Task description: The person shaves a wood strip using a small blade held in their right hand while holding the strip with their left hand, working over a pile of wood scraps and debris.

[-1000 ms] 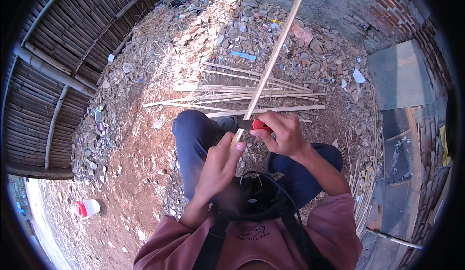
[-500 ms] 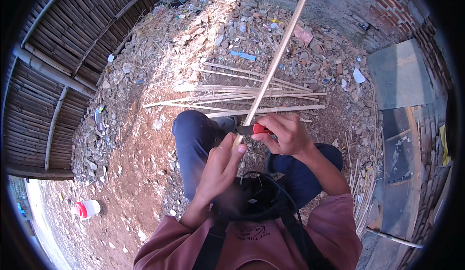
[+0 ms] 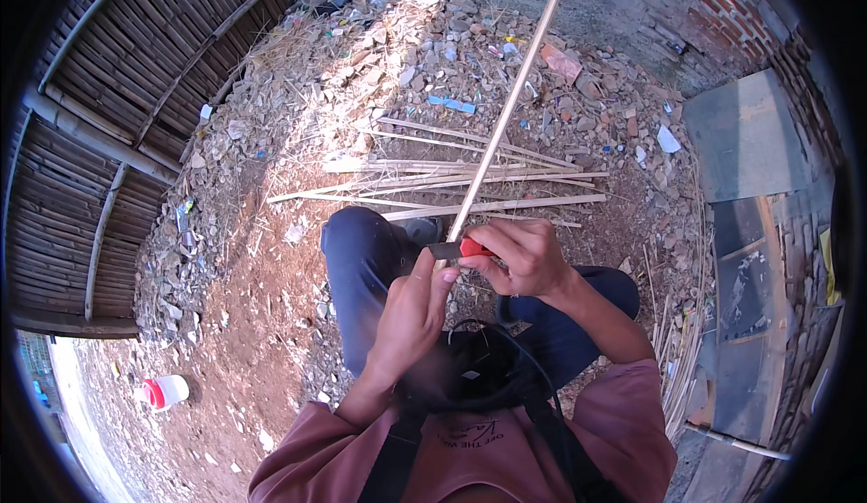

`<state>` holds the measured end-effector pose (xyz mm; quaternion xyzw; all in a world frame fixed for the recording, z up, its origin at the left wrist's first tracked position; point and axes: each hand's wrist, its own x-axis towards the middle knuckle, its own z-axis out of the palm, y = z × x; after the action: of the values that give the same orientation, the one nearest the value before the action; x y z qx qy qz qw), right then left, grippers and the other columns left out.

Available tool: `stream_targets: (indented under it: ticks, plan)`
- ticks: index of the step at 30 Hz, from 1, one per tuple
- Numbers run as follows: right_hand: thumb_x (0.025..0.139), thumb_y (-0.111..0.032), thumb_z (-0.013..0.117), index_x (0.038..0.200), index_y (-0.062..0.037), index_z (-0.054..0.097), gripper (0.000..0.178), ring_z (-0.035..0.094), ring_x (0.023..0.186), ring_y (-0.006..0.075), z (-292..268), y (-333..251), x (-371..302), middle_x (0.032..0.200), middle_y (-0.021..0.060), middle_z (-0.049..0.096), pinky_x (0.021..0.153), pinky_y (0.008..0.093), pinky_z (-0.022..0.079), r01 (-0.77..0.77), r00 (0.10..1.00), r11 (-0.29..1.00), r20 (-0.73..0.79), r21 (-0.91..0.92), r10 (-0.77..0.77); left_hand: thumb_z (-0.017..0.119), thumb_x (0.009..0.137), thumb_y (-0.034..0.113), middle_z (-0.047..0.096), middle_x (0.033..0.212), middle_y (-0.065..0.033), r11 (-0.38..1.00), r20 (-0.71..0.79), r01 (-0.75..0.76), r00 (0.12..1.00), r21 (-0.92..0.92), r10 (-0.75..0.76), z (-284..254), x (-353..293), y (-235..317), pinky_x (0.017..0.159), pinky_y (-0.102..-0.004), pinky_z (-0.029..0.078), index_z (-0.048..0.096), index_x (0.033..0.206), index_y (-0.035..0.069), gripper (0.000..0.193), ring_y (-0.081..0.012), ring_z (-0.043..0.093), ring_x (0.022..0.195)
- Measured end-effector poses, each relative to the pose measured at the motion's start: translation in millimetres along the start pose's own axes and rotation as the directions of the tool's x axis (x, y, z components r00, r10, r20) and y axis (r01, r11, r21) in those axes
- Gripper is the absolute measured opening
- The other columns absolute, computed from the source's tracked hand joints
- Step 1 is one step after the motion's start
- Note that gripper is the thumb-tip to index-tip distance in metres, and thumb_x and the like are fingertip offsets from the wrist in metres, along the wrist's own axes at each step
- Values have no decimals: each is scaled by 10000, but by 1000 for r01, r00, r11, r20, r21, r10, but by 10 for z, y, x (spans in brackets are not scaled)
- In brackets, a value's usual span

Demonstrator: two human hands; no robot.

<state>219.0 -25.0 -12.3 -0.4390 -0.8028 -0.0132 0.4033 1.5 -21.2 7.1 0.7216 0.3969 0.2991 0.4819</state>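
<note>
A long pale bamboo strip (image 3: 506, 116) slants up and away from my hands toward the far wall. Its near end is pinched in my left hand (image 3: 412, 309), between thumb and fingers. My right hand (image 3: 524, 257) is closed round the red handle of a knife (image 3: 446, 251). The dark blade lies across the strip, just beyond my left thumb and fingertips. Several more bamboo strips (image 3: 424, 181) lie in a loose pile on the ground past my knees.
Rubble and litter (image 3: 433, 60) cover the ground ahead. A bamboo slat wall (image 3: 117, 97) stands at left, a brick wall (image 3: 741, 6) at far right. Grey boards (image 3: 750, 142) lie along the right side. A white jug with a red band (image 3: 164, 393) sits at lower left.
My right hand and the knife have moved slightly nearer to me and left along the strip. The strip's far end has swung a little to the left.
</note>
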Motion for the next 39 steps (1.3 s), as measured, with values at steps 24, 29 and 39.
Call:
stream_targets:
  ticks: [24,29,39]
  plan:
    - [958,-350,789,969,-55,723,303,669,558,220,-23,-22,27,724,43,663,499,362,495,-13,999,998,-37,-58,11,570,1125,247,590,670,-275,980,-57,-17,998,196,29,26,-44,-70,572,-578,418,490,1068,-8,273,-535,622,685]
    - [960,-354,786,961,-54,719,307,670,560,217,-26,-23,40,730,46,672,497,355,487,-9,1000,998,-28,-60,7,508,1153,289,598,741,-254,978,-35,63,998,201,-57,9,-71,-85,627,-542,430,532,1131,-2,292,-542,610,748]
    - [964,-322,793,980,-86,712,249,694,609,225,-87,-4,47,770,48,690,538,351,540,-13,1000,995,15,-98,15,515,1149,291,575,679,-252,975,-42,46,998,218,-38,11,-91,-92,609,-557,419,518,1122,3,290,-544,613,729]
